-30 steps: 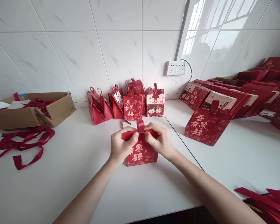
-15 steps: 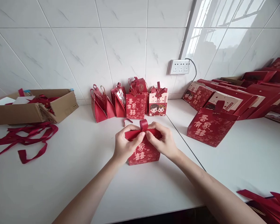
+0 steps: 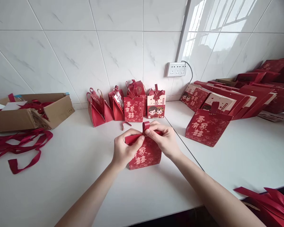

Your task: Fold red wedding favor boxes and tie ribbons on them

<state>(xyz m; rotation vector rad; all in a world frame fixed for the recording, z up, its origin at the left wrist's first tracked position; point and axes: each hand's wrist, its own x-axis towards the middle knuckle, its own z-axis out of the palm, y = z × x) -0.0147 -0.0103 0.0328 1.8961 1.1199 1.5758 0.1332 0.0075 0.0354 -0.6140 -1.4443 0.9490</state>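
A red paper gift box (image 3: 148, 154) with pale Chinese characters stands upright on the white table in front of me. My left hand (image 3: 127, 146) is closed on its top left edge, thumb on the near face and fingers behind. A dark red ribbon loop (image 3: 145, 125) sticks up from the middle of the top edge. My right hand (image 3: 164, 138) pinches at the base of this loop between thumb and forefinger, its other fingers behind the box top. The far side of the box is hidden.
Behind are several finished-looking boxes (image 3: 133, 108) with ribbon handles. To the right stand a single box (image 3: 208, 127) and a row of flatter ones (image 3: 241, 101). A cardboard carton (image 3: 59, 110) and loose ribbons (image 3: 29, 142) lie left; more ribbons (image 3: 269, 205) hang at front right.
My right thumb has moved up from the box face onto the ribbon loop. My left hand keeps its grip. The whole view has shifted slightly.
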